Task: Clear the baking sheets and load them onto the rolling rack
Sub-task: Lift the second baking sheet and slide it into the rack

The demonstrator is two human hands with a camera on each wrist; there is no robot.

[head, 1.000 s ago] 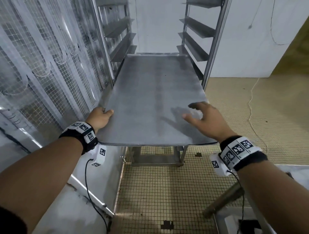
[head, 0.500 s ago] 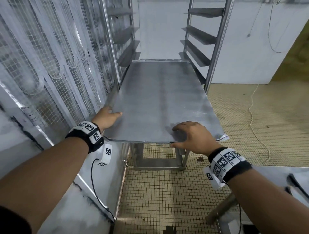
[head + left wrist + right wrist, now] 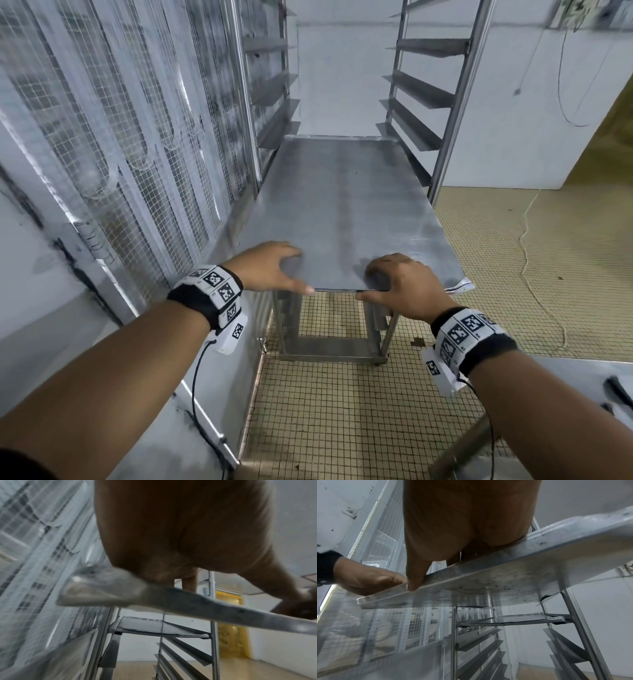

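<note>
Baking sheet [image 3: 342, 212] bare, half inside rolling rack [image 3: 455, 102], long axis running straight away from person; left hand [image 3: 270, 270] and right hand [image 3: 400, 284] both clasp near short edge, thumbs along its rim; far end seemingly on side ledges; push goes straight ahead

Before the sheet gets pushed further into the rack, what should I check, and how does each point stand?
1. Left hand grips the baking sheet at its near edge: ok.
2. Right hand grips the same edge: ok.
3. Sheet top bare: ok.
4. Far end between the rack uprights: ok.
5. Both sides seated on matching runners: cannot tell.
6. Torn near right corner clear of the upright: cannot tell.
</note>
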